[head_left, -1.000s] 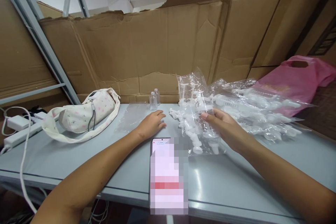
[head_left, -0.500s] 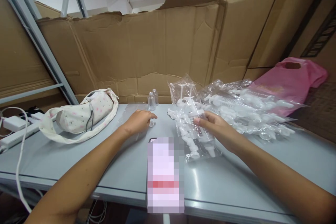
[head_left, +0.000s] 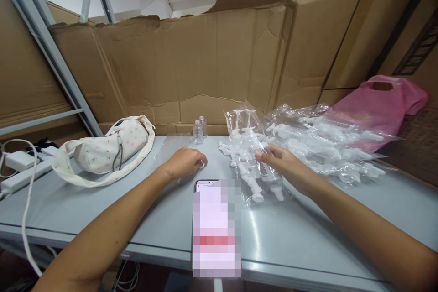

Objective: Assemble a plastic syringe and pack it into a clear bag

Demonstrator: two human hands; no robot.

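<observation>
My left hand (head_left: 186, 162) rests low over the table, fingers curled round a small whitish piece (head_left: 202, 164) that mostly hides under them. My right hand (head_left: 278, 159) pinches the side of a clear plastic bag (head_left: 248, 159), which holds several white plastic parts. That bag touches the tabletop and its upper end stands up a little. Right of it lies a heap of similar clear bags with white parts (head_left: 328, 141). Behind my left hand stand two small clear ribbed bottles (head_left: 197, 132). A flat clear plastic bag (head_left: 167, 148) lies partly beneath my left forearm.
A phone (head_left: 215, 228) with a blurred screen is at the front middle. At left lie a white patterned shoulder bag (head_left: 109, 150) and a power strip (head_left: 27, 175) with cables. A pink plastic bag (head_left: 379, 105) leans at right. Cardboard (head_left: 205, 68) walls the back.
My left hand has lowered and its fingers have closed over the small piece on the table. My right hand and its bag have shifted slightly to the right.
</observation>
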